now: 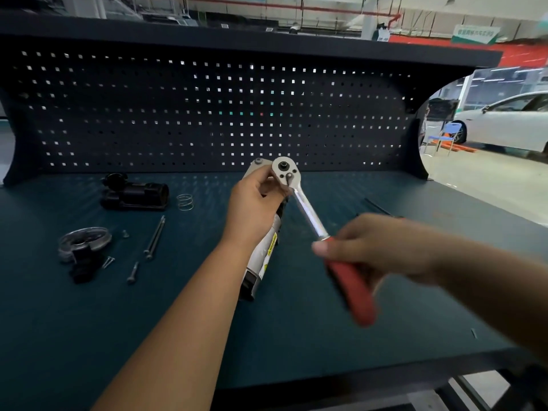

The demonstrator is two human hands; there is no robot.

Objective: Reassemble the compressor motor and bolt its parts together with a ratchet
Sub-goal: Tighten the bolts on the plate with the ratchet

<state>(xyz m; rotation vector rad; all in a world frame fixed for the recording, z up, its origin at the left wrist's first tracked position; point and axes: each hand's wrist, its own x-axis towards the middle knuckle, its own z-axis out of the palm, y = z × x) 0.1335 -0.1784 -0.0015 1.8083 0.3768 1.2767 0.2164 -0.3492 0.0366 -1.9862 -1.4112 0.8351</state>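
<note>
A silver motor body (264, 250) with a yellow warning label stands tilted on the bench, its top end near the pegboard. My left hand (255, 203) grips its upper part. The ratchet (308, 212) has a chrome head (285, 170) sitting on the motor's top and a red handle (353, 289). My right hand (376, 247) grips that handle where the chrome shank meets the red grip; the hand and the handle are blurred.
On the dark green bench (148, 321) to the left lie a black housing (135, 192), a wire spring (185, 202), two long bolts (154, 237), a shorter bolt (132, 272), small screws (107, 262) and a round metal part (84, 241). A pegboard (207, 114) closes the back.
</note>
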